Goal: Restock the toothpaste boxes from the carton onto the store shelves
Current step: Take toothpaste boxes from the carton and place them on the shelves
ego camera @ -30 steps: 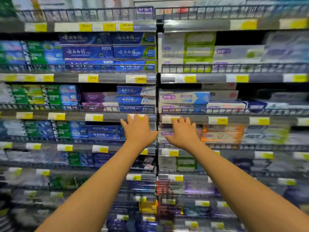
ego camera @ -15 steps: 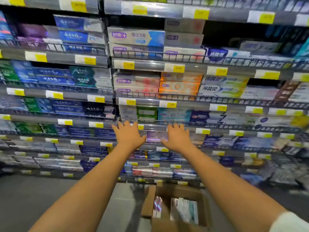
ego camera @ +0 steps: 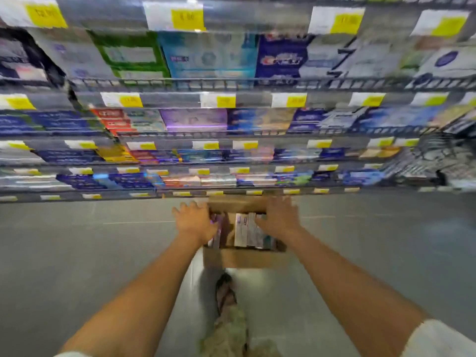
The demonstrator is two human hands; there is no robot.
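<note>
Fetching step: left grip (ego camera: 195,220) and right grip (ego camera: 279,219) hover spread and empty over the carton (ego camera: 244,259) on the floor (ego camera: 77,253); next, probably, clasp some toothpaste boxes (ego camera: 242,231).

A shop aisle.
Tiered shelves (ego camera: 231,85) packed with boxed goods, yellow price tags (ego camera: 187,18) along every edge, grey floor (ego camera: 64,240).

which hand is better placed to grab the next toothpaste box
Probably right: the right hand sits beside the packed toothpaste boxes in the carton; the left hand covers its sparser side.
</note>
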